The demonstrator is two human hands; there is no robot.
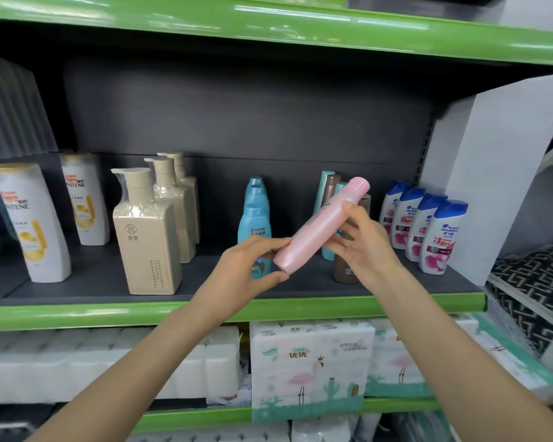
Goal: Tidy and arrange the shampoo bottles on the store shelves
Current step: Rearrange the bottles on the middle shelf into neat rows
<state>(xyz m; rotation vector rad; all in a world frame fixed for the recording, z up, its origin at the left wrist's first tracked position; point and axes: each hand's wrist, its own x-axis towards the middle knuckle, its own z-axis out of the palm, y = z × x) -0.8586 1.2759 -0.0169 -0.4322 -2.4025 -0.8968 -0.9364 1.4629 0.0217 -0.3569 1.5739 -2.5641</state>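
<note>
Head view has us holding a pink bottle [321, 224] tilted in the air before the shelf [237, 311], cap up and to the right. Our left hand [249, 269] pinches its base between thumb and fingers, while our right hand [361, 240] curls round the upper body from behind, probably so we can turn it and find its front before setting it down. It hangs in front of the teal and brown bottles [345, 263], between the blue bottles [255, 224] on the left and the white bottles with blue caps [428, 231] on the right. That group likely needs straightening. Far left stand beige pump bottles [147, 231] in a neat row.
</note>
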